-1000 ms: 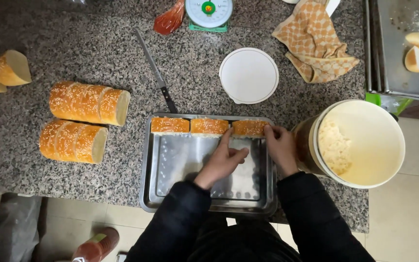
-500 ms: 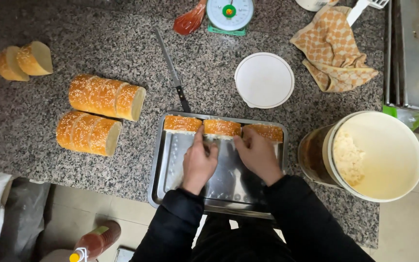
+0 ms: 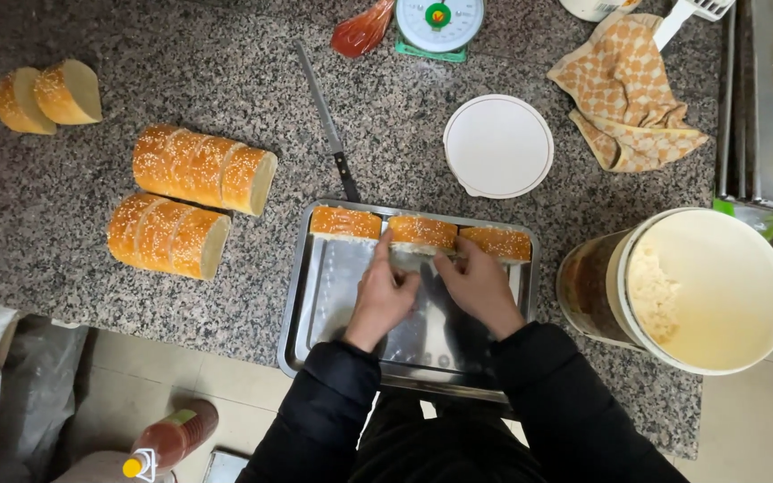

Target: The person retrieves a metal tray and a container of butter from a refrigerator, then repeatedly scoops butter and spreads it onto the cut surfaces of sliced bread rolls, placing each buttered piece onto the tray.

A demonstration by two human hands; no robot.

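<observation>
On the granite counter, both hands (image 3: 385, 295) (image 3: 476, 288) reach palm-down, each grip pinching the middle bread slice (image 3: 422, 233).

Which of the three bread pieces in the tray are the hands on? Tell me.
The middle bread piece: both the left hand and right hand have fingers at its near edge, while the left piece and right piece lie untouched in the metal tray.

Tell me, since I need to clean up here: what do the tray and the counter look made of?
The tray looks like bare metal, probably steel: shiny, with grey reflections. The counter looks like polished granite or similar stone: a speckled grey and black grain with a slight sheen.
</observation>
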